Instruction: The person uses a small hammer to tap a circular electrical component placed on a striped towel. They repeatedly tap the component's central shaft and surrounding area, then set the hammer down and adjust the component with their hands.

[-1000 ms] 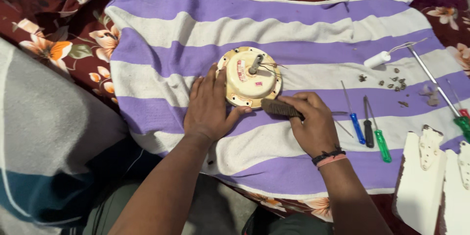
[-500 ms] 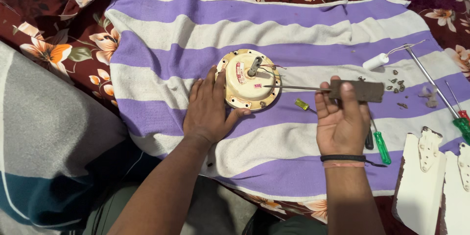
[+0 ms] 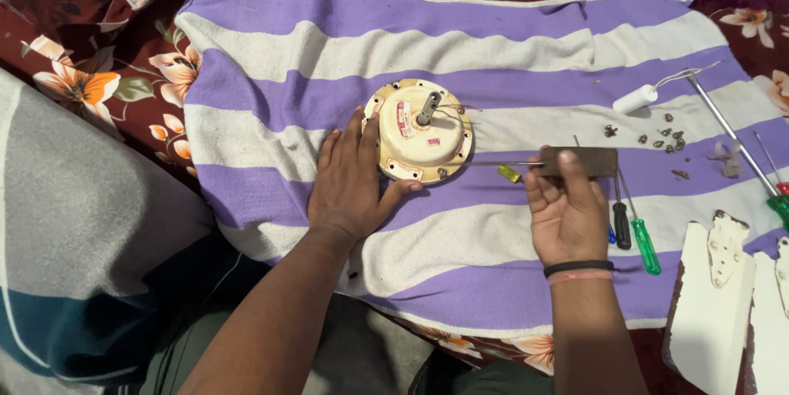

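Our right hand (image 3: 569,212) is curled, palm up, around the dark flat handle (image 3: 579,161) of a thin metal tool (image 3: 526,164). The fingers close over the handle while its slim shaft runs level to the left, its long axis pointing at the round cream-coloured metal motor housing (image 3: 419,132). Whether the tip touches the housing's rim we cannot tell.

Our left hand (image 3: 352,181) lies flat and spread on the cloth, thumb pressed against the housing's lower left edge, holding nothing. The housing is a shallow disc with a short grey shaft standing up from its centre.

It sits mid-cloth on a soft purple-and-white striped towel (image 3: 509,33), spread over a maroon floral fabric (image 3: 90,41). Green- and black-handled screwdrivers (image 3: 633,230) lie just right of our right hand, small dark screws (image 3: 662,140) beyond them.
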